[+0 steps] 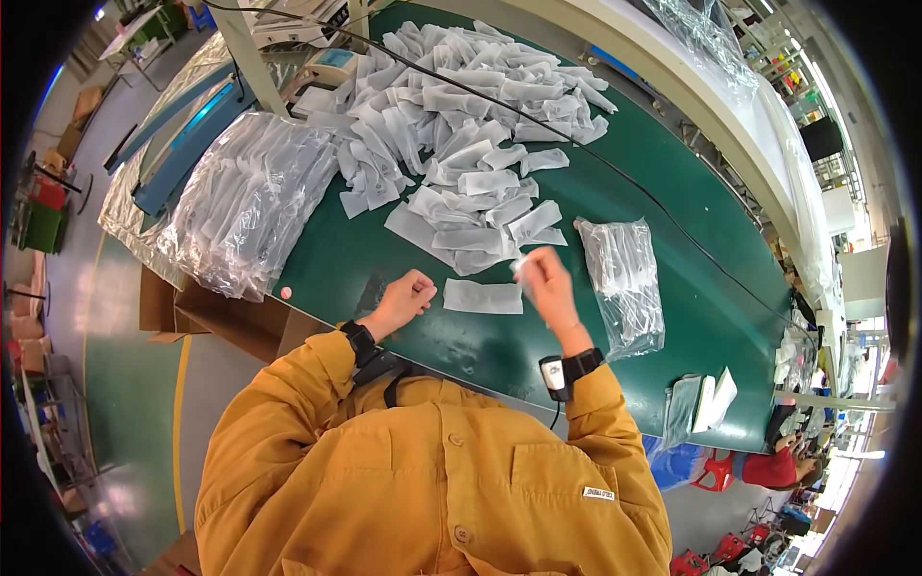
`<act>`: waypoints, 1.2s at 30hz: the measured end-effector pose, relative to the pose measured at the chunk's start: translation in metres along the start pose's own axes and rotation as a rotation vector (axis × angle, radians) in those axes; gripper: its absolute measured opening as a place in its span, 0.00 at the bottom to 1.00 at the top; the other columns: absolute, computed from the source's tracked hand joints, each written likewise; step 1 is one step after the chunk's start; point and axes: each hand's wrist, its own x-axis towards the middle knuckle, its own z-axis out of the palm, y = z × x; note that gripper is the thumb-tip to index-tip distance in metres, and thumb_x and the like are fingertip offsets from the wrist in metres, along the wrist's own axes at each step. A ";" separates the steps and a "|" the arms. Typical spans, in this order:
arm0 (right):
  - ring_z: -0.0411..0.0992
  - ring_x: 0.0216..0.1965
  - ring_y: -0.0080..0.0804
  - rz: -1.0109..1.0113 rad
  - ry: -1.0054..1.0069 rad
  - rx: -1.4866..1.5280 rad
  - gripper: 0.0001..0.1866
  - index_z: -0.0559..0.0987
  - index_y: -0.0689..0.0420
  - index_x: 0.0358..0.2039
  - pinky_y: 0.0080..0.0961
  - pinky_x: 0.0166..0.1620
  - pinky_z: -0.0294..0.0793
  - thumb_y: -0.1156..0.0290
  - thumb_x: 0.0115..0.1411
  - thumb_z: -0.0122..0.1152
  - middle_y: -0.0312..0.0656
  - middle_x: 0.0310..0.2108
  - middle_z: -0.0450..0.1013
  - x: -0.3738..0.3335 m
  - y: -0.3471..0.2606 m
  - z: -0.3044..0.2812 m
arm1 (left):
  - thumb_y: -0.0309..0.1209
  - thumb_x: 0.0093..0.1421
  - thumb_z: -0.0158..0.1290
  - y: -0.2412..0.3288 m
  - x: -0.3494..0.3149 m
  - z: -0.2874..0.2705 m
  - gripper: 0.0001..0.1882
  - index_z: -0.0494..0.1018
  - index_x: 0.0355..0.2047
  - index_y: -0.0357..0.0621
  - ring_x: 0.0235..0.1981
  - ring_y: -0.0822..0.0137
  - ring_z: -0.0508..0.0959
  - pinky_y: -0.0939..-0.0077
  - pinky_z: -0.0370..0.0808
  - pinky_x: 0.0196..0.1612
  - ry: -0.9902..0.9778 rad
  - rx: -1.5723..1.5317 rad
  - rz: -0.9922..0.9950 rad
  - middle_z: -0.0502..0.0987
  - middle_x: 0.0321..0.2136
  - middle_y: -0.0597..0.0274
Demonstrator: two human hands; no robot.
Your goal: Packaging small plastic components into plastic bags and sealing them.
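On the green table in front of me lies a flat, frosted translucent sleeve, lengthwise between my hands. My left hand is closed just off its left end, fingertips drawn together; whatever they may hold is hidden. Above the sleeve's right end, my right hand pinches a small white piece, blurred, its kind unclear. Beyond both hands spreads a large heap of similar sleeves, its nearest ones just past the flat sleeve. I wear a dark band on each wrist.
A big clear bag packed with sleeves lies at the left, beside a blue bar-shaped device. A smaller filled clear bag is right of my right hand. A black cable crosses above the table. Cardboard boxes stand below the left edge.
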 end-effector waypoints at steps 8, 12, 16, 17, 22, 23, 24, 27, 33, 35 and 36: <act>0.73 0.38 0.50 -0.326 -0.424 -0.551 0.08 0.75 0.57 0.36 0.40 0.41 0.72 0.72 0.55 0.61 0.47 0.33 0.73 -0.050 0.058 0.069 | 0.26 0.60 0.56 0.015 -0.033 0.021 0.09 0.71 0.40 0.41 0.30 0.67 0.77 0.74 0.76 0.34 0.139 0.384 0.464 0.75 0.33 0.60; 0.72 0.38 0.49 -0.379 -0.255 -0.414 0.10 0.76 0.56 0.37 0.40 0.42 0.72 0.71 0.53 0.63 0.46 0.35 0.73 -0.054 0.042 0.040 | 0.25 0.54 0.60 0.034 -0.046 0.034 0.14 0.71 0.40 0.42 0.39 0.59 0.76 0.66 0.75 0.41 -0.043 0.689 0.904 0.74 0.36 0.59; 0.72 0.38 0.48 -0.198 -0.257 -0.500 0.14 0.76 0.55 0.38 0.40 0.41 0.73 0.69 0.51 0.67 0.44 0.35 0.73 -0.065 0.053 -0.001 | 0.28 0.50 0.60 0.021 -0.040 0.073 0.16 0.71 0.40 0.43 0.44 0.57 0.72 0.62 0.71 0.47 -0.182 0.831 0.955 0.73 0.37 0.60; 0.72 0.38 0.47 -0.188 -0.336 -0.577 0.15 0.76 0.55 0.38 0.39 0.41 0.73 0.68 0.50 0.68 0.44 0.35 0.72 -0.070 0.054 -0.001 | 0.28 0.50 0.60 0.013 -0.036 0.079 0.16 0.71 0.40 0.43 0.44 0.57 0.72 0.62 0.71 0.47 -0.185 0.835 0.956 0.73 0.37 0.60; 0.72 0.38 0.46 -0.144 -0.469 -0.741 0.19 0.75 0.56 0.39 0.37 0.39 0.74 0.65 0.48 0.71 0.43 0.36 0.71 -0.087 0.064 0.011 | 0.30 0.50 0.57 -0.011 -0.021 0.093 0.13 0.70 0.37 0.45 0.42 0.59 0.71 0.66 0.69 0.46 -0.253 1.132 0.842 0.70 0.35 0.60; 0.73 0.39 0.46 -0.132 -0.463 -0.744 0.20 0.75 0.56 0.39 0.37 0.38 0.75 0.65 0.47 0.71 0.44 0.36 0.70 -0.086 0.062 0.013 | 0.29 0.50 0.56 -0.012 -0.022 0.092 0.12 0.70 0.36 0.45 0.41 0.59 0.71 0.66 0.69 0.46 -0.248 1.150 0.827 0.70 0.34 0.60; 0.73 0.39 0.46 -0.137 -0.463 -0.740 0.20 0.75 0.56 0.39 0.37 0.38 0.75 0.65 0.47 0.71 0.44 0.36 0.70 -0.084 0.060 0.010 | 0.29 0.51 0.55 -0.013 -0.022 0.091 0.11 0.70 0.35 0.45 0.40 0.59 0.71 0.67 0.68 0.45 -0.241 1.167 0.811 0.69 0.33 0.60; 0.73 0.39 0.47 -0.034 -0.421 -0.503 0.20 0.72 0.57 0.39 0.38 0.38 0.75 0.68 0.47 0.70 0.46 0.39 0.69 -0.071 0.052 -0.004 | 0.29 0.52 0.53 -0.016 -0.028 0.091 0.09 0.69 0.34 0.45 0.40 0.59 0.71 0.65 0.68 0.45 -0.254 1.147 0.759 0.69 0.32 0.60; 0.73 0.38 0.48 -0.165 -0.190 -0.760 0.18 0.70 0.56 0.38 0.40 0.38 0.75 0.70 0.48 0.68 0.47 0.40 0.67 -0.030 0.076 -0.005 | 0.27 0.54 0.50 -0.003 -0.024 0.097 0.07 0.70 0.34 0.43 0.44 0.57 0.71 0.62 0.68 0.48 -0.258 1.146 0.747 0.70 0.36 0.58; 0.73 0.38 0.48 -0.101 -0.379 -0.776 0.18 0.70 0.56 0.38 0.41 0.38 0.75 0.71 0.49 0.68 0.47 0.40 0.67 -0.033 0.078 -0.005 | 0.27 0.54 0.50 0.022 -0.023 0.100 0.07 0.70 0.35 0.42 0.46 0.54 0.70 0.60 0.67 0.51 -0.036 1.150 0.947 0.70 0.40 0.55; 0.73 0.38 0.48 -0.101 -0.380 -0.777 0.18 0.70 0.56 0.38 0.41 0.38 0.75 0.71 0.49 0.68 0.47 0.40 0.67 -0.035 0.079 -0.006 | 0.27 0.54 0.49 0.027 -0.022 0.101 0.07 0.70 0.35 0.42 0.47 0.53 0.70 0.59 0.67 0.52 0.078 1.145 1.044 0.70 0.42 0.54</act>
